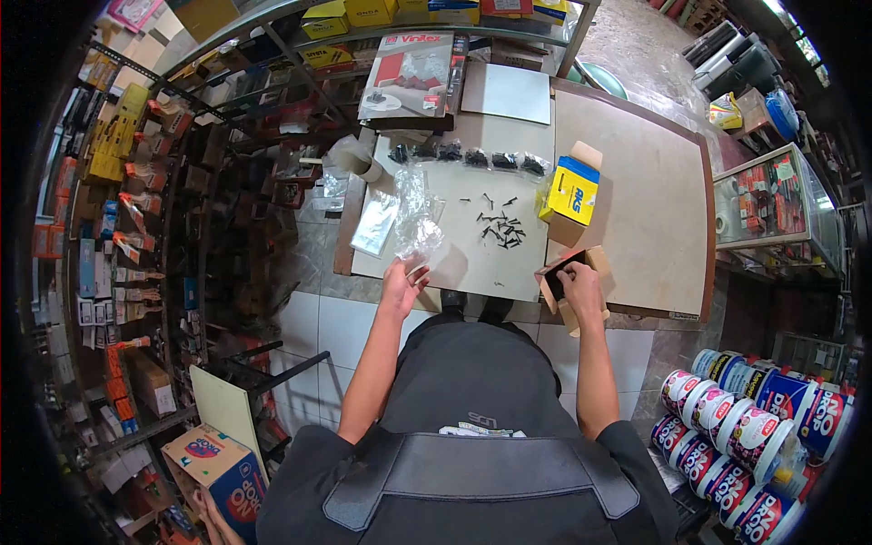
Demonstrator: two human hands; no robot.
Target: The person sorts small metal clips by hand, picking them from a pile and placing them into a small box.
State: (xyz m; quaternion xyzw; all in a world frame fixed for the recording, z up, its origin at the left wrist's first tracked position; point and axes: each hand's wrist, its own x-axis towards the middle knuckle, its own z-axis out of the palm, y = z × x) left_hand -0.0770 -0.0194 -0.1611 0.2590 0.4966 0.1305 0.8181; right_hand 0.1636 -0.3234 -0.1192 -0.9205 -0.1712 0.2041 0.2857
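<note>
My left hand (402,287) is at the table's front edge, its fingers closed on a clear plastic bag (419,239). On the right, my right hand (582,289) dips into an open cardboard box (599,265) with dark contents; its fingers are bunched, and what they grip is hidden. Loose dark screws (505,232) lie scattered on the table between my hands. Behind them runs a row of small clear bags filled with dark screws (475,158). A yellow and blue box (572,193) with raised flaps stands beyond my right hand.
More clear plastic packaging (374,222) and a roll (368,167) lie at the table's left. A Vinilex book (406,77) and a white panel (506,93) are at the back. Stocked shelves line the left; paint pails (727,413) stack at right. Another person's hand (213,522) touches a No Drop carton (215,474).
</note>
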